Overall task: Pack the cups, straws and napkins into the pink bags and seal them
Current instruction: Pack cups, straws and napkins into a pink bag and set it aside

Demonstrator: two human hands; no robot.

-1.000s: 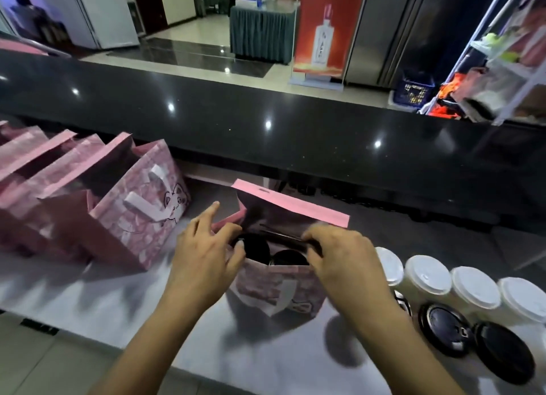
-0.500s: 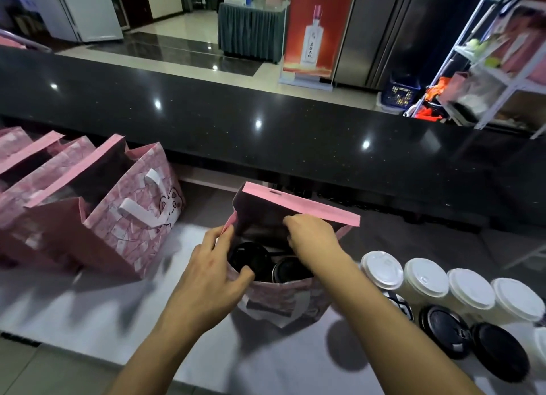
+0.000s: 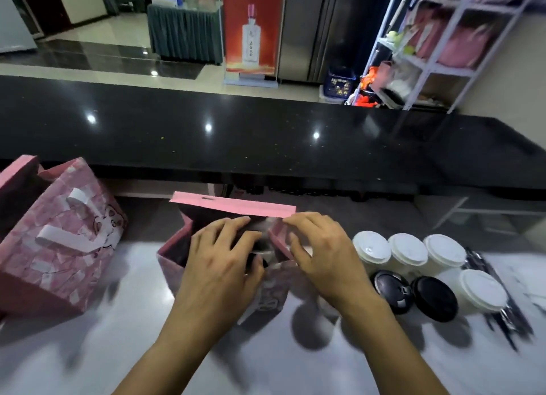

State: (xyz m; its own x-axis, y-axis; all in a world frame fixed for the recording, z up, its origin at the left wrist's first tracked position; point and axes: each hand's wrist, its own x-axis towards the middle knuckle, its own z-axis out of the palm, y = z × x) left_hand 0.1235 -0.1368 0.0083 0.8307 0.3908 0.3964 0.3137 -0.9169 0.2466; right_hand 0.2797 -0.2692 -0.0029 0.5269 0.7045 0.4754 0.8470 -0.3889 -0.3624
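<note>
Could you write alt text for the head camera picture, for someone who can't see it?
Two bare hands, left hand and right hand, work at the open top of a pink bag on a pale counter, its pink flap still upright. White-lidded cups and black-lidded cups stand to the right; another pink bag stands to the left.
</note>
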